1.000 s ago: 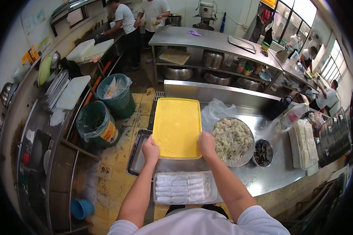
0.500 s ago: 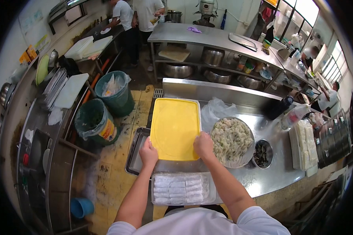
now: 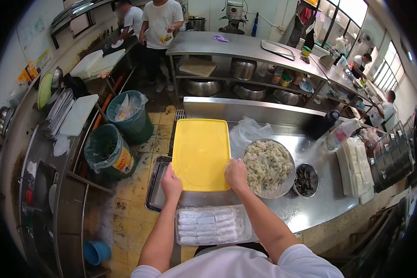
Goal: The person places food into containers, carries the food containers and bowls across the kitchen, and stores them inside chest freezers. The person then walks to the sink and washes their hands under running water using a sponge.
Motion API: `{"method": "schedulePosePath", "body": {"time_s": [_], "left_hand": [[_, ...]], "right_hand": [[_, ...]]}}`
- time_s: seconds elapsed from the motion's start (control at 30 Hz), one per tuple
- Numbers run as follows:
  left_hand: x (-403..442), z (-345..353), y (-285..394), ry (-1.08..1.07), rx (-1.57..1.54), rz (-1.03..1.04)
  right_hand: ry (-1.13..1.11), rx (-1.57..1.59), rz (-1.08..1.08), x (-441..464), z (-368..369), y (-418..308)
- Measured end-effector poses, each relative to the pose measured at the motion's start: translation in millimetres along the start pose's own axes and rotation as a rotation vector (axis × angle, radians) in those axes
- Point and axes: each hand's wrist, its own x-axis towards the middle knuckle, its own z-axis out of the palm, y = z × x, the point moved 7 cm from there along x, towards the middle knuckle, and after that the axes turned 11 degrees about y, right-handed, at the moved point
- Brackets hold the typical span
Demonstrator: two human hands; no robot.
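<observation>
Both my hands grip a yellow rectangular plastic lid (image 3: 201,155) by its near corners. My left hand (image 3: 172,184) is closed on the left edge, and my right hand (image 3: 236,174) on the right edge. What lies under the lid is mostly hidden. Closer to my body, a clear plastic container (image 3: 246,227) holds rows of white wrapped pieces (image 3: 209,227). Just right of my right hand stands a large round bowl of pale, green-flecked filling (image 3: 268,167). Beside that is a small metal bowl with dark pieces (image 3: 306,180).
A metal tray (image 3: 154,197) sits left of the lid. On the steel table (image 3: 326,206) are a crumpled plastic bag (image 3: 249,134), a dark bottle (image 3: 325,124), a clear bottle (image 3: 342,134) and a white basket (image 3: 345,169). Lined bins (image 3: 129,123) stand left. People work farther back.
My view has shifted slightly, so the surroundings sit farther left. Both hands keep hold of the lid. A person at the back has turned more toward me.
</observation>
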Motion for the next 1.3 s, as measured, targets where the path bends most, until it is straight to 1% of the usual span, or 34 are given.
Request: {"method": "schedulePosePath", "body": {"time_s": [0.1,0.2,0.3,0.4,0.5,0.6,0.7,0.77,0.87,0.97,1.03,1.13,1.17,1.23,1.3], "left_hand": [[1.3,5.3,6.7,-0.039,0.068,0.042],[-0.8,3.1,11.1,-0.047,0.092,0.024],[1.1,8.6,-1.0,0.058,-0.003,0.074],[16.0,28.8,-26.9,-0.030,-0.034,-0.068],[29.9,46.4,-31.2,-0.003,-0.107,-0.071],[30.8,46.4,-4.2,0.003,-0.085,-0.059],[31.9,57.6,-0.3,0.031,-0.054,-0.008],[35.8,70.5,-9.3,0.021,-0.067,-0.017],[35.4,82.4,5.9,-0.023,-0.024,-0.047],[34.0,89.9,2.5,-0.029,-0.008,-0.037],[30.8,84.2,11.8,-0.019,-0.015,-0.023],[36.2,91.1,-5.9,0.034,-0.047,0.048],[36.5,90.1,-13.5,0.045,-0.118,-0.008],[33.3,76.6,-18.5,0.069,-0.260,-0.121],[23.7,48.5,-17.8,0.057,-0.269,-0.094]], "right_hand": [[0.024,-0.017,0.011,0.2,6.8,5.7],[0.018,-0.018,0.028,-1.8,3.3,4.4],[-0.082,-0.039,-0.025,12.0,17.7,15.2],[-0.109,-0.058,0.059,32.1,1.9,7.3],[-0.121,0.028,0.027,34.8,-10.2,14.4],[0.063,0.111,0.046,10.0,-91.3,10.0],[0.069,0.018,0.215,-40.6,-153.0,65.6],[-0.058,-0.219,0.180,-88.3,-151.1,135.5],[-0.184,-0.360,0.180,-145.9,-172.7,141.2],[0.038,-0.294,0.182,-169.2,-171.4,154.8],[-0.044,-0.364,0.190,-177.7,-165.5,158.8],[-0.159,-0.464,0.214,-191.4,-153.4,180.6],[-0.197,-0.496,0.221,-196.4,-150.1,192.2],[-0.214,-0.383,0.192,-199.0,-155.1,197.8],[-0.238,-0.275,0.196,-203.2,-170.0,200.2]]}}
